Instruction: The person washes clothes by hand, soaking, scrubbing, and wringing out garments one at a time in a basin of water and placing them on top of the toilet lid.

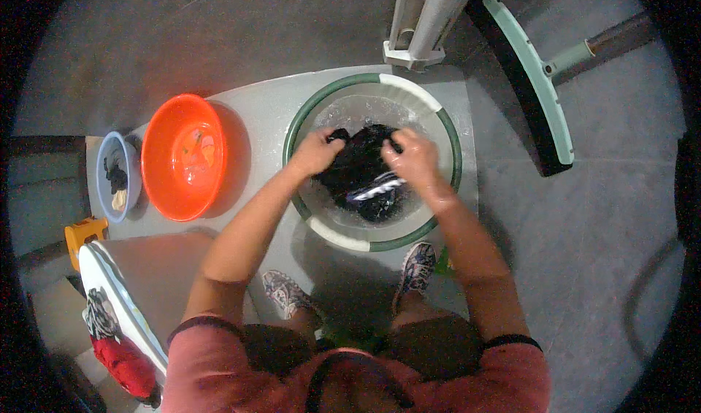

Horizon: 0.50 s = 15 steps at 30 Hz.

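A black wet garment (358,161) with a white striped band lies in the water of a large round basin (337,239) whose rim is green and white. At its left side my left hand (320,151) is closed on a bunch of the cloth. My right hand (412,161) grips the upper right part, its fingers curled round the fabric and slightly blurred. Both hands are inside the basin's rim, just over the water. Part of the garment is under water, and its exact kind cannot be made out.
Left of the basin stand an orange basin (150,172) and a small blue basin (102,172) holding cloth. A green floor squeegee (544,92) lies at the right. A white post (423,22) stands beyond the basin. Red cloth (124,362) rests at the lower left.
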{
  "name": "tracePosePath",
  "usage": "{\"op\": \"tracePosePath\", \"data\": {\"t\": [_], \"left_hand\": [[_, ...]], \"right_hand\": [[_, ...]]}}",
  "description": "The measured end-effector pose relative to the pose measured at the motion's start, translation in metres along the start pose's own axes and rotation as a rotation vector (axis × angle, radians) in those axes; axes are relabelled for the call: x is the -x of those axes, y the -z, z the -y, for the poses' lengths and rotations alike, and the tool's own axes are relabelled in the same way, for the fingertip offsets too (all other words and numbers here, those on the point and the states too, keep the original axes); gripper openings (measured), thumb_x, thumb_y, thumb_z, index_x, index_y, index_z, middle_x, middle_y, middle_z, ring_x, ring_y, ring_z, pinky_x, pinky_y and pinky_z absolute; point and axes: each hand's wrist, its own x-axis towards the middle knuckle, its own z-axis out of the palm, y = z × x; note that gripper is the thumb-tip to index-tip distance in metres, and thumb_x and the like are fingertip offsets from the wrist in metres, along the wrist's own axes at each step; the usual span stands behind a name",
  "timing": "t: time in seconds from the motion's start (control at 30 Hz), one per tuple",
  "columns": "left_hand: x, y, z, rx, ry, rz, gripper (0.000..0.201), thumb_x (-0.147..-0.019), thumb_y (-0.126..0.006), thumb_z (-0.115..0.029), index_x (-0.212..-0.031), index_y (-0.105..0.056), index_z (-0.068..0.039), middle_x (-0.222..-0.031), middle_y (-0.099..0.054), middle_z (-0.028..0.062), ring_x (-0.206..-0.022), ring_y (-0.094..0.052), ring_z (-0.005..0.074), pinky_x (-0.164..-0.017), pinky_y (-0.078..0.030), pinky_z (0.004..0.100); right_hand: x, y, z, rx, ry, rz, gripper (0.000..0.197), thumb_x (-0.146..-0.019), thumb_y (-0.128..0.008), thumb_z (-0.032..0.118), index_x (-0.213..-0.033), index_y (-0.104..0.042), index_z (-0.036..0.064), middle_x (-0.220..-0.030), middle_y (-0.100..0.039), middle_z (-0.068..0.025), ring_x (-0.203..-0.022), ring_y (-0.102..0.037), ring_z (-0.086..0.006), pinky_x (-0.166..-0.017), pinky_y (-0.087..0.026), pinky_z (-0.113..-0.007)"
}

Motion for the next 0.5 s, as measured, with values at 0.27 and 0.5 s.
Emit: {"op": "tracePosePath", "data": {"t": [0.27,0.5], "left_hand": [[0.041,0.012,-0.02,-0.636,-0.221,-0.216,0.098,-0.062,-0.08,-0.042,-0.143,-0.028,-0.021,-0.131,-0.035,0.0273,-0.121,-0.039,0.0433,-0.097,-0.04,0.0435],[0.002,-0.035,0.05,-0.696,-0.07,-0.052,0.094,-0.061,-0.079,-0.018,-0.141,-0.03,-0.026,-0.145,-0.016,0.0198,-0.131,-0.03,0.0407,-0.097,-0.043,0.0447]], "right_hand": [[-0.013,0.029,-0.003,0.53,-0.074,0.484,0.091,-0.066,-0.075,0.045,-0.142,-0.031,0.0211,-0.134,-0.04,-0.0194,-0.125,-0.036,-0.0372,-0.1,-0.027,-0.055],[0.014,-0.056,0.02,-0.066,-0.26,0.549,0.114,-0.06,-0.068,0.069,-0.146,-0.019,0.0132,-0.118,-0.049,-0.0254,-0.11,-0.048,-0.0418,-0.096,-0.031,-0.053]]}}
